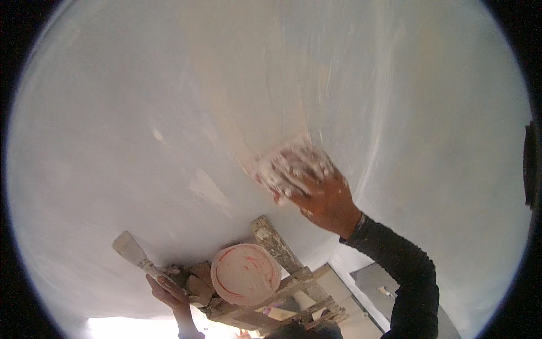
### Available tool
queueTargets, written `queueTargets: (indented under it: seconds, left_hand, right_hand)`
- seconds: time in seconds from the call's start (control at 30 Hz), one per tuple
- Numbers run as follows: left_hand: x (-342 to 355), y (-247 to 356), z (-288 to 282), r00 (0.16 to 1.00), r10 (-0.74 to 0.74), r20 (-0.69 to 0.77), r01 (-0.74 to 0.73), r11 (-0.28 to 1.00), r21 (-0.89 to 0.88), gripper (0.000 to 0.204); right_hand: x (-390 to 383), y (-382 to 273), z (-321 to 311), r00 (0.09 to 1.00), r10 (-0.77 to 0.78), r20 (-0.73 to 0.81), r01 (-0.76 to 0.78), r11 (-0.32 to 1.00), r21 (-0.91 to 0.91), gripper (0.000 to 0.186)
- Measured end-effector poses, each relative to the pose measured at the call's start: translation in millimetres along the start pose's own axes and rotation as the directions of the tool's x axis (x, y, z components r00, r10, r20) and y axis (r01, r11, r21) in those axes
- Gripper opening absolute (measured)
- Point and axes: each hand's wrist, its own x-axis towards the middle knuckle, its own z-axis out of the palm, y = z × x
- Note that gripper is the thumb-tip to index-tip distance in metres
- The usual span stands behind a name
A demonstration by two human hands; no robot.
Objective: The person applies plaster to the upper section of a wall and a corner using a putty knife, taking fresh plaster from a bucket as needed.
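Observation:
My right hand [333, 206], fingers coated in wet white putty, presses a flat reddish spreader [276, 195] against the pale plastered surface [141, 96]. Thick putty covers most of that spreader, so its exact shape is hidden. A beige, freshly smeared band [248, 85] runs up the surface from it. At the lower left, my left hand [172, 294] is closed around the handle of a putty knife [131, 248], whose wide blade points up and left. Right of this hand is a round, whitish tub or lid [245, 275] with red streaks; which of the two, I cannot tell.
Rough wooden boards [276, 243], spattered with plaster, form a frame beside the round thing. Brown crumpled pieces [199, 285] lie against it. Bright light [130, 329] comes in at the lower left edge. A dark object [529, 166] shows at the far right rim.

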Motion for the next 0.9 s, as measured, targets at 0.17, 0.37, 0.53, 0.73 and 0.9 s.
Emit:
queueTargets:
  seconds: [0.17,0.37,0.53,0.73,0.9]
  left_hand:
    - [-5,-24,4,0.976,-0.022,-0.216,0.046,0.993,0.109,0.063]
    - [-6,-52,-6,0.972,0.038,-0.231,0.008,0.981,0.195,0.062]
    - [-7,-41,-9,0.962,-0.044,-0.271,0.027,0.997,-0.067,0.051]
    - [22,-17,-18,0.952,-0.027,-0.306,-0.047,0.972,-0.232,0.037]
    - [74,-9,-42,0.922,0.171,-0.346,-0.11,0.976,0.187,0.041]
  right_hand:
    - [-101,-22,71,0.984,0.033,0.178,-0.051,0.994,0.096,0.045]
    - [-213,-40,169,0.993,0.076,0.086,-0.092,0.975,0.202,0.04]
    - [-270,-60,228,0.989,0.12,0.084,-0.14,0.942,0.305,0.037]
    - [-319,-77,295,0.984,0.169,0.054,-0.177,0.908,0.379,0.042]
    - [-348,-90,340,0.992,0.127,-0.001,-0.121,0.947,0.299,0.043]
